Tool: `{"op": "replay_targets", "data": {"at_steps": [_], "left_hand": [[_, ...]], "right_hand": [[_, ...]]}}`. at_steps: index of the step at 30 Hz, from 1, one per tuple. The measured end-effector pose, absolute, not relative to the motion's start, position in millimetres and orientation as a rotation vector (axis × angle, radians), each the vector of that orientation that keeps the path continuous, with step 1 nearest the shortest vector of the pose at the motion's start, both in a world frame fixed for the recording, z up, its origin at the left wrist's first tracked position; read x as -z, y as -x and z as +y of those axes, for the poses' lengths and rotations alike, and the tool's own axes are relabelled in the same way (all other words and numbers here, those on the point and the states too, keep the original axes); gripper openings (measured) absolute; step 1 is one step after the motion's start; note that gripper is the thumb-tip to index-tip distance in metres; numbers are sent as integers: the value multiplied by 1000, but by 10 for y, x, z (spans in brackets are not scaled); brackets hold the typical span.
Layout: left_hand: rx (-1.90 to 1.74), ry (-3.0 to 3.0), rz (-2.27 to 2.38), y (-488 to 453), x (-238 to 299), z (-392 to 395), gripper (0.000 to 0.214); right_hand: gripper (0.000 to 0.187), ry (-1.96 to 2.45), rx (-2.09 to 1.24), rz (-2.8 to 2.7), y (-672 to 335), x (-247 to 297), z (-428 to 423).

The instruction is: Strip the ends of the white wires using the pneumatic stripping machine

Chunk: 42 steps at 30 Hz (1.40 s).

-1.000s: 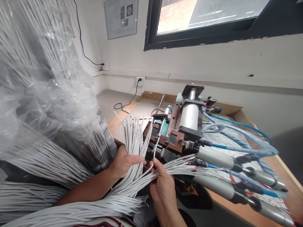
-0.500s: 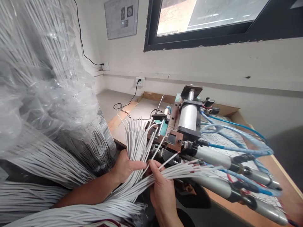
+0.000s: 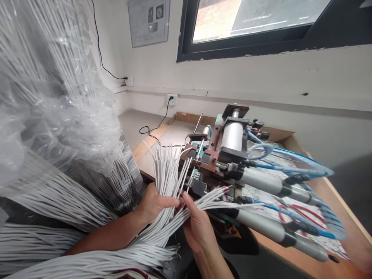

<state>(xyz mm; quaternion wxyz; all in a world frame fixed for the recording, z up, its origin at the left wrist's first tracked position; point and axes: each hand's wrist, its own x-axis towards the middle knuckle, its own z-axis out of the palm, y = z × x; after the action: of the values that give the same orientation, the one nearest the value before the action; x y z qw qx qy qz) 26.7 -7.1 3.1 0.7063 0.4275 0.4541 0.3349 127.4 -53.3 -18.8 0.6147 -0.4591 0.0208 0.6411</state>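
Observation:
My left hand (image 3: 154,204) is closed around a thick bundle of white wires (image 3: 167,174), thumb across the front, with the cut ends fanning upward. Close beside it is my right hand (image 3: 200,226), its thumb and fingers pinched near the left thumb. A second bunch of white wires (image 3: 210,198) passes through the right hand and points right, some of its ends reddish. Just beyond the wire ends stands a pneumatic machine (image 3: 232,136) with brown clamp blocks (image 3: 207,158). What the right fingertips grip is partly hidden.
More white wires (image 3: 55,193) and plastic-wrapped bundles (image 3: 84,120) fill the left side. Loose wires (image 3: 116,261) lie across the front. Grey air cylinders (image 3: 261,181) and blue hoses (image 3: 302,166) extend right over a wooden-edged bench. A black cord (image 3: 149,133) runs to a wall socket.
My right hand has shifted slightly left, and its bunch of wires has swung left and up. The machine's cylinders and clamp blocks have moved up and left. My left hand stays put.

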Motion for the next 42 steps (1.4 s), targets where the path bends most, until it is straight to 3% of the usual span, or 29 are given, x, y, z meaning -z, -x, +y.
{"op": "replay_targets", "data": {"at_steps": [12,25,29,42], "left_hand": [[-738,-790,1040,-207,52,-139,20],[-730,-872,974,-184,63,-162,18],[-739,-901,917,-182,65,-156,22],[-757,-865,1011,-222,14,-68,15]], "right_hand": [[27,1247,-1275,-142,-1238,347,-875],[30,1119,-1479,-30,-1244,208,-700],[29,1203,-1261,-115,-1183,243,-756],[31,1153,-1214,257,-1255,287,-550]]}}
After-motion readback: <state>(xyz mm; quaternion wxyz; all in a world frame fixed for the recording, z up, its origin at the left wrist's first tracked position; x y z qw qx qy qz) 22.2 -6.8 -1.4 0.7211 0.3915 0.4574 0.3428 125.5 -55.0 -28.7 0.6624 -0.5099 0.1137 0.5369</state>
